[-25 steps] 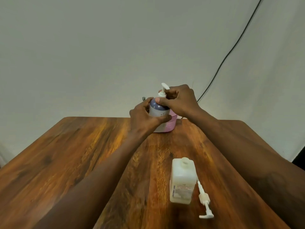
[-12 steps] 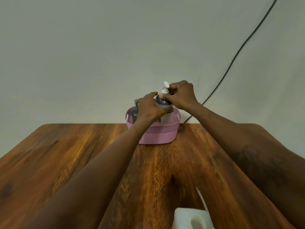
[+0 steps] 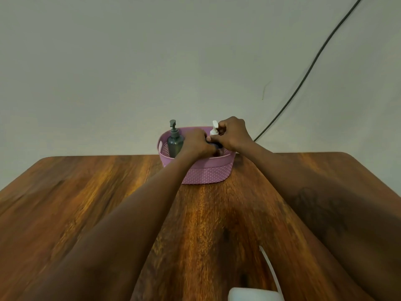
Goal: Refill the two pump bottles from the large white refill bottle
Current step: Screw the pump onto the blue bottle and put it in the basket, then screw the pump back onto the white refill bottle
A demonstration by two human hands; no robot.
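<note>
A pink woven basket point(image 3: 208, 173) stands at the table's far edge. Inside it on the left is a dark grey pump bottle point(image 3: 174, 142). On the right, a bottle with a white pump point(image 3: 214, 128) sits low in the basket, its body mostly hidden by my hands. My left hand point(image 3: 196, 143) wraps the bottle's body and my right hand point(image 3: 232, 133) grips its neck just below the pump. The large white refill bottle point(image 3: 253, 295) shows only its top at the bottom edge, with a white pump tube point(image 3: 270, 269) lying beside it.
The wooden table point(image 3: 86, 203) stretches from the near edge to the wall. A black cable point(image 3: 303, 79) runs down the wall to behind the basket on the right.
Both hands have lowered the white-pump bottle into the basket. The view tilted up, so the refill bottle slid to the bottom edge and the grey bottle came into sight.
</note>
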